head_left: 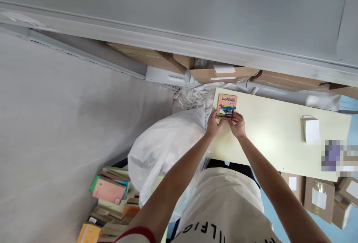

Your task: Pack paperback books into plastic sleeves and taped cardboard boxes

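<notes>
A small pink booklet (227, 102) with a rainbow-edged tree picture on its cover lies at the left end of the pale table (265, 127). My left hand (214, 123) grips its lower left edge, thumb near the bottom. On the lower right corner, my right hand (237, 124) holds it with bent fingers. The cover faces up toward me; whether the booklet rests on the tabletop or is slightly lifted I cannot tell. The fingertips under it are hidden.
White rolled paper pieces (192, 97) are heaped beyond a big white plastic bag (165, 142) on my left. Stacked books (109, 189) lie lower left. A white paper stack (311, 130) sits on the table's right. Cardboard boxes (319, 198) stand below; a grey cabinet (179, 12) spans the back.
</notes>
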